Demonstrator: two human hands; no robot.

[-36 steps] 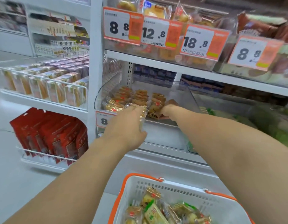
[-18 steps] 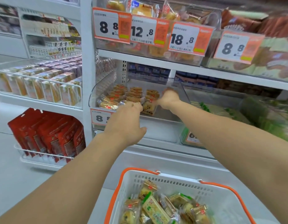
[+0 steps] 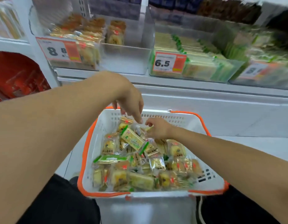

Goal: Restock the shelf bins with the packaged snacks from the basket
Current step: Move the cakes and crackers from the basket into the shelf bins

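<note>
Hands (image 3: 146,120) over the basket (image 3: 98,126), left (image 3: 130,101) loose-fingered, right (image 3: 157,129) (grip unclear) among snack packets (image 3: 133,141).

Your 2 forearms are bare from the frame edges down to the wrists, with no sleeve, watch or ring showing on your left hand (image 3: 128,101) or your right hand (image 3: 157,129). Below them you wear plain black fabric trousers (image 3: 62,202), and a thin white drawstring cord (image 3: 200,210) hangs at your right side.
</note>
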